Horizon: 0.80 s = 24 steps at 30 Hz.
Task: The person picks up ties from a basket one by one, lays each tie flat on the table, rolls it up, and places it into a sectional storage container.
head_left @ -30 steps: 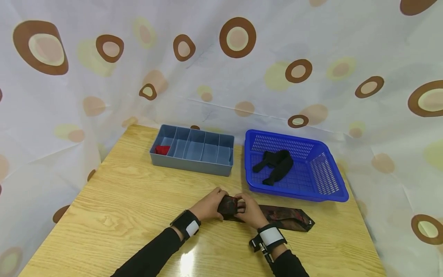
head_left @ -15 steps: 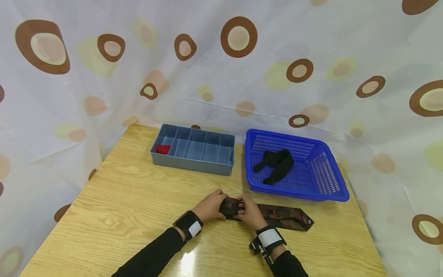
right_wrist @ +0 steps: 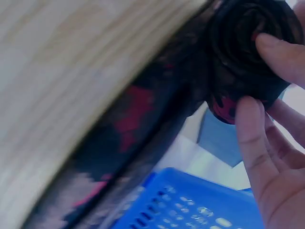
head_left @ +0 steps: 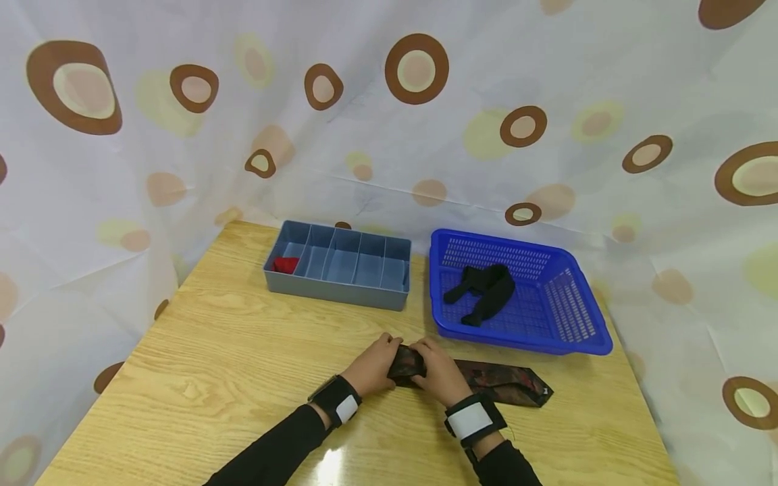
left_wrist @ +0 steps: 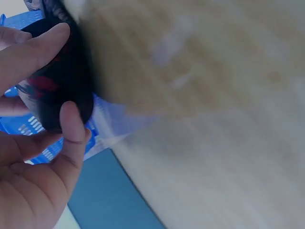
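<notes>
A dark necktie (head_left: 503,382) with red patches lies along the table, its pointed end to the right. Its other end is wound into a roll (head_left: 406,362) between my two hands. My left hand (head_left: 372,366) grips the roll from the left, thumb and fingers on its side in the left wrist view. From the right, my right hand (head_left: 442,371) pinches the roll too. Coiled layers of the roll (right_wrist: 252,33) show in the right wrist view, with the thumb against them, and the flat length of the tie (right_wrist: 128,119) runs away from it.
Behind the hands stands a grey-blue divided box (head_left: 337,289) with a red rolled cloth (head_left: 284,264) in its leftmost compartment. A blue plastic basket (head_left: 523,341) at the back right holds a black cloth strip (head_left: 495,293). A patterned curtain hangs behind the wooden table (head_left: 213,351).
My right hand has turned slightly and its fingers have shifted over the roll. The left hand has stayed nearly in place. The box and basket have not moved.
</notes>
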{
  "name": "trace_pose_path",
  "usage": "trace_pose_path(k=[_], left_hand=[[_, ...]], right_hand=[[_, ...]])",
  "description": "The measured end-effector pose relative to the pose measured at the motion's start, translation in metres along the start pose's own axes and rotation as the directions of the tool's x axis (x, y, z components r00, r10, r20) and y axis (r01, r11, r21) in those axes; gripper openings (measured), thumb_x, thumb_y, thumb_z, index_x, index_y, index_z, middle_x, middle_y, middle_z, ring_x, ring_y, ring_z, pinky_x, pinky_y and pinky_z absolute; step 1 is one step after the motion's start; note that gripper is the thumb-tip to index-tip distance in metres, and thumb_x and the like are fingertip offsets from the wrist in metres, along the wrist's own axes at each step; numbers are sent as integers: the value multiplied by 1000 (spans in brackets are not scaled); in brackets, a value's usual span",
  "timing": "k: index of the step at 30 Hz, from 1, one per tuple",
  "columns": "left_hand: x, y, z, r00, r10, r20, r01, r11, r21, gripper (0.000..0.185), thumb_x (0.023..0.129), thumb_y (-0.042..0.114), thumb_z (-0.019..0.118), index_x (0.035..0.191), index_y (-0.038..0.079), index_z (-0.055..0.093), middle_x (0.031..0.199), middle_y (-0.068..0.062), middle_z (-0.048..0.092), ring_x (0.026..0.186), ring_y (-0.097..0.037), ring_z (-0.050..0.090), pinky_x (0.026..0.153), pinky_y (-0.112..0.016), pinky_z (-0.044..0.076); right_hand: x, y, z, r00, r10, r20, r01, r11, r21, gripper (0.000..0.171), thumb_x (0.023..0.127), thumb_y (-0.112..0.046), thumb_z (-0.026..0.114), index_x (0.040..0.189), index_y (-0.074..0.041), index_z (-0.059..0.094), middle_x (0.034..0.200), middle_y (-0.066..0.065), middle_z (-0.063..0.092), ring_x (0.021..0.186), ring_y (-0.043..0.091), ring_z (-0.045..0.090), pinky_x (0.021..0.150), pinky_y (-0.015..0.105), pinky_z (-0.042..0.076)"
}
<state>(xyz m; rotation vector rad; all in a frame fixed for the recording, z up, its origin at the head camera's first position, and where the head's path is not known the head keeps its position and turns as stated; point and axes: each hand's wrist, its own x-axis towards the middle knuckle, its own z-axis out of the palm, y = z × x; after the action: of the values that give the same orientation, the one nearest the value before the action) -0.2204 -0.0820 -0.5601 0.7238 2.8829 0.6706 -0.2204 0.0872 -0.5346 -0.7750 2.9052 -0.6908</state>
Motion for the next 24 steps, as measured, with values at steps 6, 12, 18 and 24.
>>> trace_pose_path(k=[6, 12, 18, 24], left_hand=[[-3, -6, 9, 999, -31, -9, 30, 991, -133, 78, 74, 20, 79, 136, -4, 38, 121, -19, 51, 107, -28, 58, 90, -35, 50], [-2, -5, 1, 999, -29, -31, 21, 976, -218, 74, 76, 26, 78, 136, 4, 40, 117, -13, 51, 105, -24, 58, 89, -34, 50], [-1, 0, -13, 999, 15, -47, -23, 985, -170, 68, 72, 30, 82, 127, 7, 49, 108, -8, 51, 97, -18, 57, 87, -30, 50], [0, -3, -17, 997, 57, -47, -63, 987, -148, 57, 69, 21, 84, 116, 7, 54, 116, -9, 46, 103, -20, 56, 88, -30, 50]], right_hand=[[-4, 13, 3, 995, 98, -10, -97, 993, 74, 50, 69, 3, 77, 114, -6, 57, 108, 7, 57, 67, 8, 46, 56, 21, 39], [-5, 19, 8, 993, 116, -10, -111, 973, 202, 50, 69, 11, 74, 112, -4, 55, 105, 12, 57, 72, 11, 51, 58, 23, 43], [-3, 20, 10, 993, 115, 26, -117, 953, 280, 70, 68, 10, 76, 130, -1, 47, 114, 17, 55, 80, 17, 58, 63, 25, 50], [-3, 20, 2, 997, 57, 59, -70, 965, 251, 62, 67, 3, 80, 122, -1, 53, 118, 17, 52, 81, 19, 61, 64, 23, 52]])
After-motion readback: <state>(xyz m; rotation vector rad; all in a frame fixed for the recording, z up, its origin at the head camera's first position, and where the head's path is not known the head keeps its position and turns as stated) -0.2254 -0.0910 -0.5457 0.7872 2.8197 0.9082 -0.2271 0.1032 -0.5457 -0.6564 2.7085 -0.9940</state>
